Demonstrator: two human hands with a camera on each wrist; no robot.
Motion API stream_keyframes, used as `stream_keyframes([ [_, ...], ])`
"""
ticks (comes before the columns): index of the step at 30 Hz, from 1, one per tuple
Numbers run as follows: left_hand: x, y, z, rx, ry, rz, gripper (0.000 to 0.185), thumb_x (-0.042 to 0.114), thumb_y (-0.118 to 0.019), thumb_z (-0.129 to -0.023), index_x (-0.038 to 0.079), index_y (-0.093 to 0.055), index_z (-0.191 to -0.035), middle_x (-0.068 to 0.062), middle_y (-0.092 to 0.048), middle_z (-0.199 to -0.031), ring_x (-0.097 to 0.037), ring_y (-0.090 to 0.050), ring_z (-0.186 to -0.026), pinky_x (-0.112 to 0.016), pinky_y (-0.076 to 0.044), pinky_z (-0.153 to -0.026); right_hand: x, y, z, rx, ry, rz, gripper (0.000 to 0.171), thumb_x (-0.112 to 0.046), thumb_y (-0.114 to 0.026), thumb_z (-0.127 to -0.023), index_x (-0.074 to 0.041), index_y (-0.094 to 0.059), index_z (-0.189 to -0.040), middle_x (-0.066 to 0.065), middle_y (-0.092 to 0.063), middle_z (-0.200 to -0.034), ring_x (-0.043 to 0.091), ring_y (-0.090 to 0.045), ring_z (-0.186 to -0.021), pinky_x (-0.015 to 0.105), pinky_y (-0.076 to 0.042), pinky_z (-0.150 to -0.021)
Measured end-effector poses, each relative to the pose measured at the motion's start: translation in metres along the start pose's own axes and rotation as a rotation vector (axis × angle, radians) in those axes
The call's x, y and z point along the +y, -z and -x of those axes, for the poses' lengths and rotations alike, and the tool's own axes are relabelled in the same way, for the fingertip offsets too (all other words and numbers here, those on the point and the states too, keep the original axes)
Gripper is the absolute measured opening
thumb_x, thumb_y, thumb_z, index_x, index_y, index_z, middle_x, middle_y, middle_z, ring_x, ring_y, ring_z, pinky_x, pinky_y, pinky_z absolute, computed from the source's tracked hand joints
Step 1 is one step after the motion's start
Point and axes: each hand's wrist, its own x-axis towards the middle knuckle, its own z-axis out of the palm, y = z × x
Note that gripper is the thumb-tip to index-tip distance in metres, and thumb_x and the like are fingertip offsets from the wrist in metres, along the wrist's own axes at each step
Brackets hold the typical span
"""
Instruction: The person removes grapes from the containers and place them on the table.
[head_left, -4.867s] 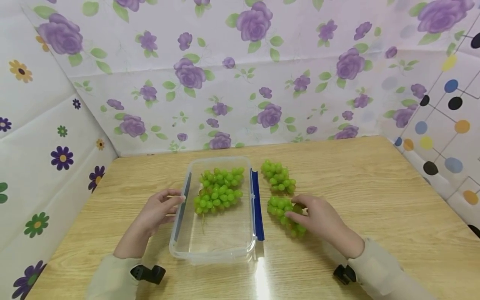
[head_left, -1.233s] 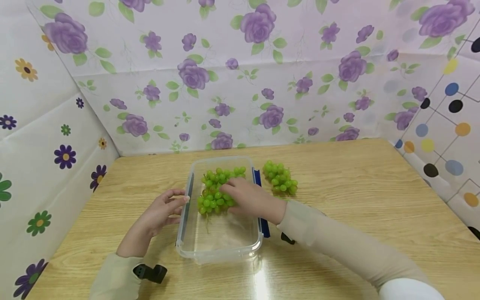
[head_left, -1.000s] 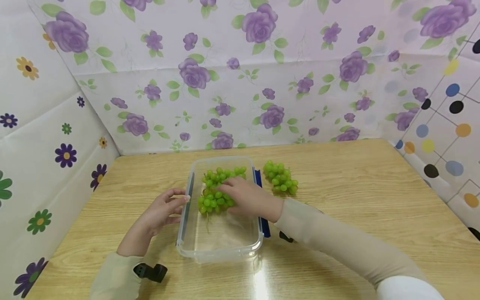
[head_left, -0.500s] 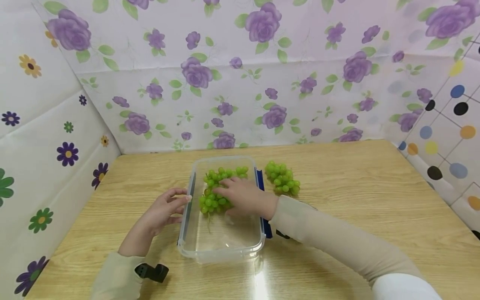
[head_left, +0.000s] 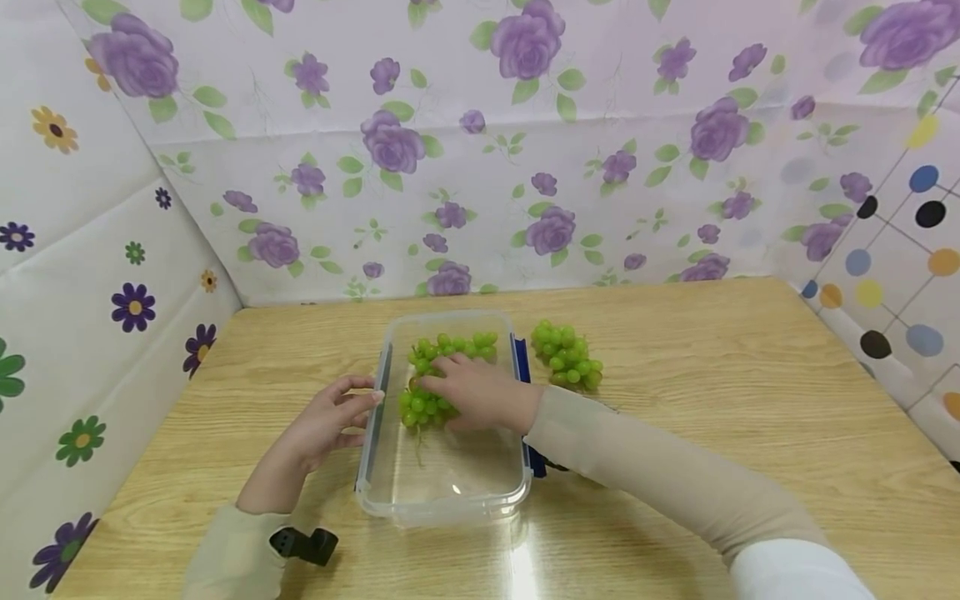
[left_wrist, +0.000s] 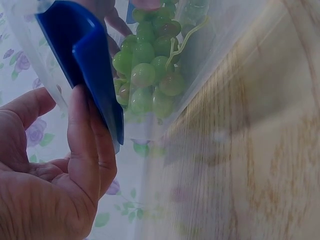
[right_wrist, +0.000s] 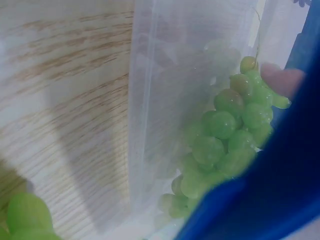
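A clear plastic box with blue side flaps stands on the table, holding green grapes seen also through its wall in the left wrist view. My left hand touches the box's left side; its straight fingers lie against the blue flap, with the thumb near the rim. My right hand reaches over the right rim and rests on the grapes, fingers spread over them. It hides part of the bunches. In the right wrist view one fingertip touches the end of a bunch.
Another bunch of green grapes lies on the wooden table, right of the box. The right blue flap hangs folded down, partly behind my sleeve. Flower-patterned sheets close off the back and sides.
The grapes nearest me on the table are gone from there; my right hand has moved from them into the box, then slid slightly left. My left hand stays at the box's side.
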Motion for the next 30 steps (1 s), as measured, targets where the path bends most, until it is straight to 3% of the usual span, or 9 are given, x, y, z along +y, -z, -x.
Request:
stream_keyframes([
  [8,0.001,0.0,-0.001,-0.004,0.001,-0.008,0.061,0.038,-0.053,-0.097,0.005,-0.03,-0.143,-0.015,-0.048,-0.125,-0.017,-0.053,-0.092,-0.027,-0.052,-0.074,0.002,-0.007,-0.007,-0.032,-0.009,-0.034,0.073,-0.029,-0.075,-0.083,-0.022,-0.037,-0.146,0.011,-0.038,-0.147,0.031,-0.038,-0.133,0.045,-0.042,-0.103],
  [17,0.001,0.001,-0.001,0.002,0.005,0.0,0.059,0.036,-0.053,-0.097,0.005,-0.031,-0.142,-0.012,-0.049,-0.119,-0.016,-0.052,-0.089,-0.027,-0.052,-0.073,0.003,-0.01,-0.01,-0.085,-0.039,-0.094,0.077,-0.029,-0.074,-0.084,-0.023,-0.031,-0.149,0.014,-0.03,-0.152,0.035,-0.035,-0.135,0.046,-0.044,-0.1],
  [30,0.0,0.001,-0.001,0.006,0.012,0.022,0.058,0.035,-0.053,-0.097,0.005,-0.031,-0.142,-0.007,-0.05,-0.113,-0.014,-0.052,-0.086,-0.026,-0.052,-0.07,0.004,-0.013,-0.011,-0.03,-0.01,-0.049,0.069,-0.021,-0.072,-0.085,-0.022,-0.038,-0.145,0.01,-0.045,-0.14,0.028,-0.05,-0.12,0.039,-0.049,-0.094],
])
